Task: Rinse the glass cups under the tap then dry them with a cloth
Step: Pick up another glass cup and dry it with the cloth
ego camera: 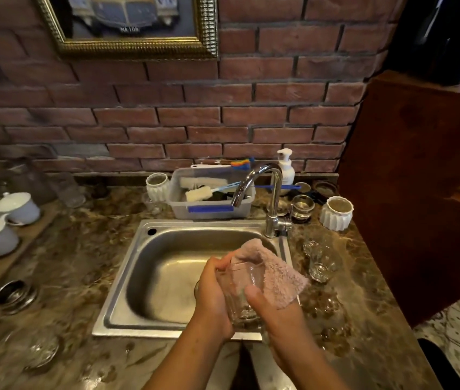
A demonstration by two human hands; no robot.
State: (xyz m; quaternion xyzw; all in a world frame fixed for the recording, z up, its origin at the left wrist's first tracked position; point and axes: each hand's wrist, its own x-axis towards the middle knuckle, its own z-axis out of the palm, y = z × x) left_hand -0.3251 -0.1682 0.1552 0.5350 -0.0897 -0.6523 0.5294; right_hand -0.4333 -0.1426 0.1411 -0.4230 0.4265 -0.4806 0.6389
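Note:
Over the right half of the steel sink (144,266) I hold a clear glass cup (241,294) between both hands. My left hand (212,296) grips the cup's left side. My right hand (273,313) holds a pink cloth (276,274) against the cup, thumb on the glass, with part of the cloth tucked over the rim. The chrome tap (262,190) stands behind the sink, and no water is visible running from it. More clear glass cups (320,258) lie on the counter right of the sink.
A plastic tub of brushes (209,197) sits behind the sink, with white ribbed pots (335,213), a soap pump (286,167) and small metal cups nearby. White teacups (1,223) line the left counter, where a glass (41,350) lies near the front edge. A wooden panel (417,192) rises at right.

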